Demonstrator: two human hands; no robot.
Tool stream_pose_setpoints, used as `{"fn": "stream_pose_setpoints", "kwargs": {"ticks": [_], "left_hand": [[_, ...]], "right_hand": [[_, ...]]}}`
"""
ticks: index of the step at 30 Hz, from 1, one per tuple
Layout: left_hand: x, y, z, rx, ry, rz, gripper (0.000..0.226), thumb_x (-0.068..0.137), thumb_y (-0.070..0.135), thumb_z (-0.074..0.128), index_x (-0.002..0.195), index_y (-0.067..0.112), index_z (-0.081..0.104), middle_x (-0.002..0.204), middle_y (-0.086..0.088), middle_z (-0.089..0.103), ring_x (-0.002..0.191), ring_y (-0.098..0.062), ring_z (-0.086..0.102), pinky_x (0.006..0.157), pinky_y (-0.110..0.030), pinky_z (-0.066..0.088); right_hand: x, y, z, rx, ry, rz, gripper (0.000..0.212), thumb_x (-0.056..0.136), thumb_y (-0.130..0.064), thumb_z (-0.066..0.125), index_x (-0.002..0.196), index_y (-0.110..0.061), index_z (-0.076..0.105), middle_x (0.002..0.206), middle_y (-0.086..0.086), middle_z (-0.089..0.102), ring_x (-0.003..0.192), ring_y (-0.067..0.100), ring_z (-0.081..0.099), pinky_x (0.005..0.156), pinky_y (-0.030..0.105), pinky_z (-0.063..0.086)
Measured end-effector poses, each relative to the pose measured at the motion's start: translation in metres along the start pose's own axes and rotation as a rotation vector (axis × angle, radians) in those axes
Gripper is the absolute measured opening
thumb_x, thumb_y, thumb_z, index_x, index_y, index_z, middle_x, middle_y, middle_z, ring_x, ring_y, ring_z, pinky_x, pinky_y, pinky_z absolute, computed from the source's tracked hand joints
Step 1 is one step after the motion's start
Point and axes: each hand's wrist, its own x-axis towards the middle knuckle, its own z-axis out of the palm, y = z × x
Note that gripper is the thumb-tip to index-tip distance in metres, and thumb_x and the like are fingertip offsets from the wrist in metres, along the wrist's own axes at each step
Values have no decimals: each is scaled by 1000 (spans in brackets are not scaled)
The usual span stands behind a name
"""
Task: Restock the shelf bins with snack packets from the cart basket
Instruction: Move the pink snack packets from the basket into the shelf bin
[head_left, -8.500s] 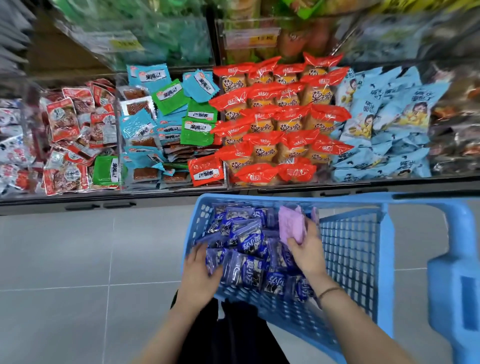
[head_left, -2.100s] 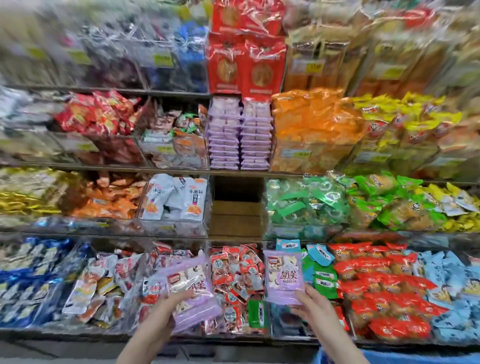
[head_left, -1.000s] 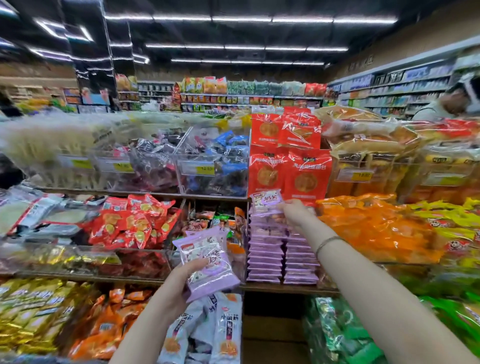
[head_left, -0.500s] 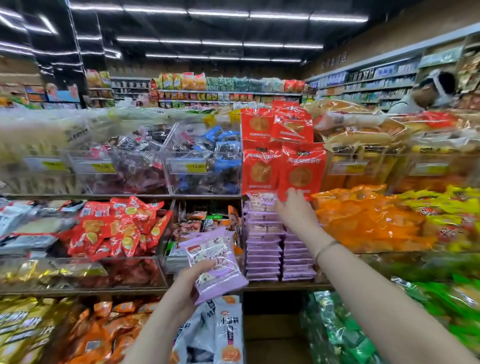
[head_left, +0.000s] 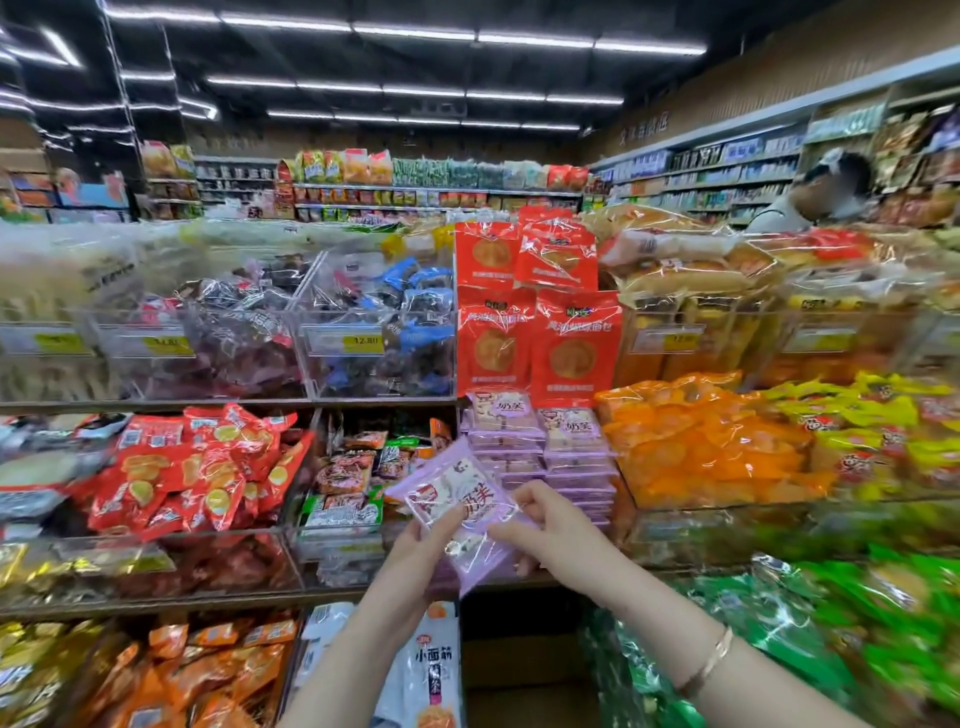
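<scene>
Both of my hands hold a small bundle of purple snack packets (head_left: 460, 506) in front of the middle shelf. My left hand (head_left: 423, 551) grips the bundle from below and the left. My right hand (head_left: 550, 530) pinches its right edge. Just behind, two neat stacks of the same purple packets (head_left: 540, 441) stand on the shelf, one packet lying on top of the left stack. The cart basket is out of view.
Red bread bags (head_left: 535, 332) stand above the purple stacks. Orange packets (head_left: 696, 441) lie to the right, red packets (head_left: 197, 467) to the left. Clear bins (head_left: 363, 332) with price tags line the upper shelf. A person (head_left: 815, 192) stands at the far right.
My right hand has left a purple packet on top of the left stack and come back down to the bundle in my left hand, which has risen a little.
</scene>
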Motion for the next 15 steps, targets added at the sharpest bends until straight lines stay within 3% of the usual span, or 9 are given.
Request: {"fn": "stream_pose_setpoints", "kwargs": {"ticks": [2,4,7,10,12,13,15], "left_hand": [[2,1,2,7,1,10,86,56,58,70,126,14,47,114,-3,68,106,-25,65,92,-43,52],[4,3,2,13,-20,2,92,51,66,69,128,18,49,116,1,66,112,-23,61,100,-45,46],[9,0,-1,11,6,-16,74,65,57,69,127,22,49,98,6,73,94,-17,69,82,-32,53],[11,-4,-8,27,65,-50,72,78,46,66,140,23,40,84,19,69,79,-5,70,68,-25,53],[9,-5,-11,54,89,-68,70,81,43,65,141,21,38,70,24,68,63,3,68,54,-19,52],[9,-6,-12,62,95,-68,69,83,42,65,142,20,37,68,24,68,61,2,67,56,-19,52],[10,-8,-14,62,110,-59,74,83,43,65,145,19,33,81,18,66,67,-2,65,74,-26,49]], "right_hand": [[1,1,-5,126,17,21,31,87,-27,66,109,-13,48,105,8,62,56,11,60,60,24,53],[5,2,-15,216,24,38,29,88,-22,65,109,-9,50,101,11,64,59,12,60,61,25,54],[22,1,-40,281,143,36,20,88,-16,63,100,-5,52,93,12,65,60,13,59,61,25,52],[46,-1,-76,374,383,41,13,90,-12,61,89,-7,49,88,11,63,54,13,60,53,24,51],[61,5,-98,304,511,43,19,90,-11,60,82,-11,42,79,9,59,46,12,60,51,28,53],[68,10,-106,206,556,73,20,90,-12,60,83,-12,41,79,8,58,47,13,62,57,35,56],[81,17,-116,59,603,162,19,88,-13,60,91,-9,41,83,8,60,54,20,63,70,48,57]]}}
